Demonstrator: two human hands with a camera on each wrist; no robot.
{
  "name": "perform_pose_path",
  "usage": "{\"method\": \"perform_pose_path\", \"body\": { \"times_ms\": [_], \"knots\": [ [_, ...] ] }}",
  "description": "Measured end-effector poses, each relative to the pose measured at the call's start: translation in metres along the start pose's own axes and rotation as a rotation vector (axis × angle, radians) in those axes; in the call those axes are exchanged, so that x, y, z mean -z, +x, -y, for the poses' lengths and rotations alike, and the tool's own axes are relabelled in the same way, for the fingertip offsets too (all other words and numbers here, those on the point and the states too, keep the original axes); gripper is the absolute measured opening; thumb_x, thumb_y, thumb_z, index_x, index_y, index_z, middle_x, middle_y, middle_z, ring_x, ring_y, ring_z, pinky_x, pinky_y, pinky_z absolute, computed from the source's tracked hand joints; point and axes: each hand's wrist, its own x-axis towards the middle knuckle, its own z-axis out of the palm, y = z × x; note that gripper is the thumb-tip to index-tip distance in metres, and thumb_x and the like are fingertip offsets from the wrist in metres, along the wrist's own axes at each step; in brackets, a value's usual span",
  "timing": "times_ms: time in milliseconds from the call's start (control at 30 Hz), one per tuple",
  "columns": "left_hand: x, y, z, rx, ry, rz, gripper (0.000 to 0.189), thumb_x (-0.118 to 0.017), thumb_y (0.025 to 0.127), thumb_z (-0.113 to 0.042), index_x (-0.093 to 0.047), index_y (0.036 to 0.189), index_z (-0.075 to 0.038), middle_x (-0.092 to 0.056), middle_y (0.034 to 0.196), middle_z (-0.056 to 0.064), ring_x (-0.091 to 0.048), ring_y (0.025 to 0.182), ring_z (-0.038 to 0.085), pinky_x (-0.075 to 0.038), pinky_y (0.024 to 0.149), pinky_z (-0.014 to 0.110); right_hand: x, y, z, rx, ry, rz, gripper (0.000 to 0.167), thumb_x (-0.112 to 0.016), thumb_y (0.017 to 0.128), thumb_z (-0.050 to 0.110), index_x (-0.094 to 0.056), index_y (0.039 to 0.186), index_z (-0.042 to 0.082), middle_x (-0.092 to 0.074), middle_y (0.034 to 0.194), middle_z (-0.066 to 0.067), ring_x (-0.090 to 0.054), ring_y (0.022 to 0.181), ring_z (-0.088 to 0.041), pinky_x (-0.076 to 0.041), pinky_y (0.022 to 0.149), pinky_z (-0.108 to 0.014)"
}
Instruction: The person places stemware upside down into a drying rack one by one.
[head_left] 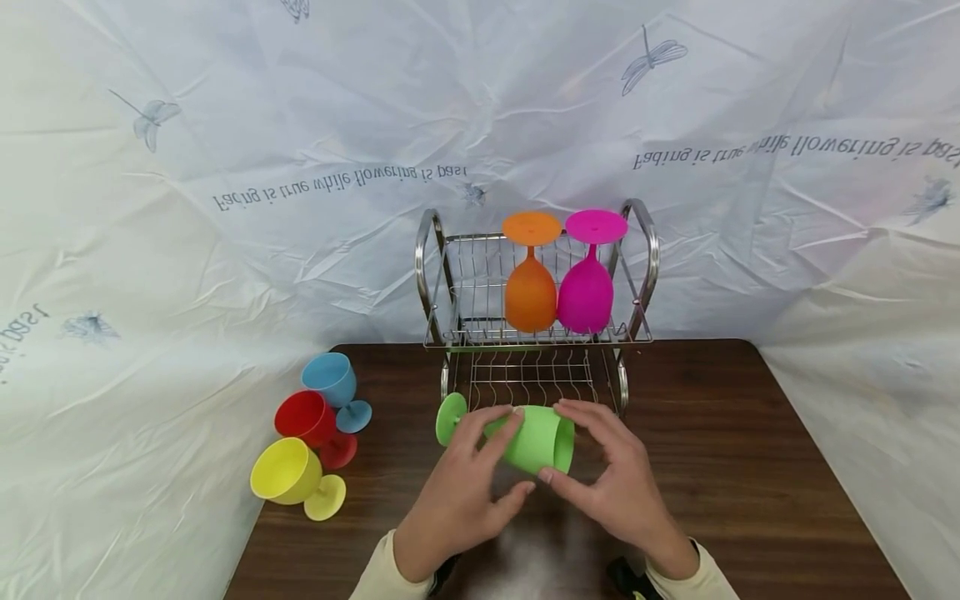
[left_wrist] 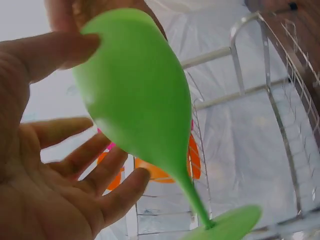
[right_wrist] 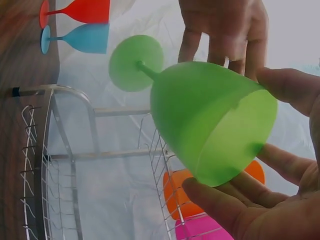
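A lime-green plastic goblet (head_left: 534, 439) is held on its side above the table, bowl mouth to the right and foot to the left. My right hand (head_left: 617, 479) grips it at the rim, thumb on one side and fingers on the other, as the right wrist view shows. Beside the bowl is my left hand (head_left: 468, 483), its fingers spread and fairly straight. Some of its fingertips overlap the bowl in the head view, while its thumb stands off below. The left wrist view shows the goblet's stem and foot (left_wrist: 225, 225) free of the fingers.
Behind the hands stands a two-tier metal dish rack (head_left: 480, 333). An orange goblet (head_left: 531, 296) and a magenta goblet (head_left: 587, 292) rest upside down on its upper tier. Blue (head_left: 330, 379), red (head_left: 305, 419) and yellow (head_left: 287, 472) goblets stand at the dark wooden table's (head_left: 750, 467) left edge.
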Motion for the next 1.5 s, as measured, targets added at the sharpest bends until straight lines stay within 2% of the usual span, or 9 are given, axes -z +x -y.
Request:
{"method": "perform_pose_path", "body": {
  "times_ms": [200, 333, 467, 633, 733, 833, 967, 1200, 1500],
  "knots": [
    [-0.001, -0.013, -0.009, 0.188, -0.358, -0.210, 0.066, -0.082, 0.091, -0.023, -0.057, 0.151, -0.011, -0.057, 0.146, 0.006, -0.062, 0.130, 0.023, -0.060, 0.100, 0.040, 0.002, 0.004, -0.001, -0.109, 0.262, -0.022, 0.075, -0.090, 0.080, -0.003, -0.060, 0.146, 0.012, -0.058, 0.143, -0.012, -0.060, 0.132, -0.010, -0.060, 0.097, -0.031],
    [-0.006, -0.020, -0.013, 0.274, -0.631, -0.322, 0.056, -0.078, 0.093, -0.008, -0.060, 0.145, -0.007, -0.061, 0.139, 0.012, -0.065, 0.125, 0.023, -0.060, 0.100, 0.035, 0.004, 0.005, -0.002, -0.154, 0.420, -0.035, 0.071, -0.079, 0.085, -0.013, -0.054, 0.149, 0.003, -0.056, 0.146, -0.011, -0.061, 0.131, -0.014, -0.062, 0.096, -0.033],
    [-0.014, -0.022, -0.013, 0.389, -0.878, -0.362, 0.047, -0.069, 0.095, 0.007, -0.058, 0.141, 0.003, -0.061, 0.137, 0.022, -0.066, 0.125, 0.020, -0.060, 0.102, 0.033, 0.005, 0.006, -0.003, -0.141, 0.579, -0.031, 0.065, -0.067, 0.090, -0.020, -0.046, 0.150, -0.008, -0.056, 0.147, -0.007, -0.062, 0.130, -0.016, -0.064, 0.093, -0.034],
    [-0.022, -0.018, -0.010, 0.538, -1.130, -0.349, 0.049, -0.065, 0.098, 0.005, -0.053, 0.146, 0.004, -0.061, 0.141, 0.016, -0.065, 0.126, 0.017, -0.060, 0.100, 0.028, 0.004, 0.006, 0.000, -0.187, 0.726, -0.017, 0.061, -0.060, 0.095, -0.016, -0.041, 0.152, -0.009, -0.055, 0.145, -0.006, -0.060, 0.131, -0.016, -0.063, 0.094, -0.032],
    [-0.025, -0.014, -0.008, 0.527, -1.259, -0.353, 0.056, -0.065, 0.098, 0.005, -0.047, 0.151, 0.006, -0.060, 0.144, 0.012, -0.063, 0.129, 0.019, -0.059, 0.102, 0.028, 0.001, 0.005, 0.004, -0.235, 0.779, -0.005, 0.059, -0.058, 0.098, -0.011, -0.040, 0.154, -0.008, -0.055, 0.139, -0.004, -0.062, 0.130, -0.016, -0.062, 0.094, -0.031],
    [-0.027, -0.011, -0.007, 0.470, -1.358, -0.372, 0.063, -0.066, 0.097, 0.005, -0.041, 0.154, 0.009, -0.059, 0.146, 0.011, -0.062, 0.132, 0.020, -0.057, 0.105, 0.030, -0.002, 0.004, 0.005, -0.247, 0.833, 0.024, 0.057, -0.055, 0.100, -0.008, -0.039, 0.155, -0.006, -0.055, 0.137, -0.005, -0.063, 0.128, -0.016, -0.062, 0.095, -0.030],
    [-0.028, -0.009, -0.004, 0.383, -1.428, -0.392, 0.065, -0.065, 0.097, 0.006, -0.038, 0.156, 0.008, -0.060, 0.145, 0.010, -0.062, 0.132, 0.018, -0.057, 0.105, 0.029, -0.004, 0.003, 0.004, -0.229, 0.894, 0.064, 0.054, -0.050, 0.103, -0.007, -0.039, 0.156, -0.003, -0.054, 0.138, -0.005, -0.063, 0.129, -0.015, -0.061, 0.097, -0.029],
    [-0.027, -0.007, -0.001, 0.270, -1.473, -0.402, 0.059, -0.062, 0.097, 0.011, -0.045, 0.154, 0.006, -0.062, 0.143, 0.010, -0.064, 0.130, 0.017, -0.058, 0.103, 0.028, -0.006, 0.003, 0.004, -0.227, 0.915, 0.081, 0.055, -0.049, 0.104, -0.006, -0.040, 0.157, -0.001, -0.053, 0.139, -0.006, -0.063, 0.129, -0.016, -0.061, 0.099, -0.029],
    [-0.022, -0.003, 0.006, 0.227, -1.449, -0.393, 0.059, -0.064, 0.096, 0.012, -0.046, 0.152, 0.010, -0.065, 0.141, 0.009, -0.066, 0.127, 0.017, -0.061, 0.097, 0.028, -0.004, 0.006, 0.002, -0.225, 0.899, 0.091, 0.057, -0.051, 0.103, -0.006, -0.038, 0.158, -0.003, -0.054, 0.140, -0.007, -0.063, 0.130, -0.016, -0.061, 0.099, -0.031]
  ]
}}
